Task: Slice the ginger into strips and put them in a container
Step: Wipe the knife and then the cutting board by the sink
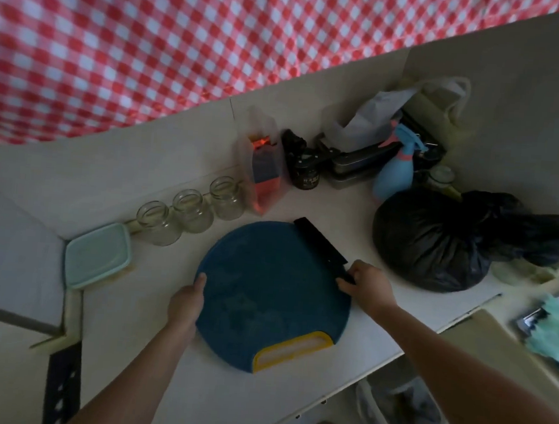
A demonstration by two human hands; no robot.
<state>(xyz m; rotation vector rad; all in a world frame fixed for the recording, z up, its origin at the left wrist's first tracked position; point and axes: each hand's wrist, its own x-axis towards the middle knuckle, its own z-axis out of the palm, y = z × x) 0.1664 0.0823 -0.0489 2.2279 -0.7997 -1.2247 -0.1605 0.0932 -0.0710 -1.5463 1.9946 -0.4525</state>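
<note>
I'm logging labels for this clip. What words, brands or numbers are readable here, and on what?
Dark jar: pale print on its label, too blurred to read.
Orange box: colour blocks only, no legible print.
Nothing else shows readable text.

The big cloth [150, 51] has red and white checks. The round board [265, 294] is dark blue, and its handle hole has a yellow rim [294, 341]. The knife [319, 241] is black. The flat box [97, 254] is pale green. The jars [160, 224] are clear glass. The bag [429, 247] is black. The spray bottle [393, 177] is light blue with pink. The counter [126, 350] is white.
</note>
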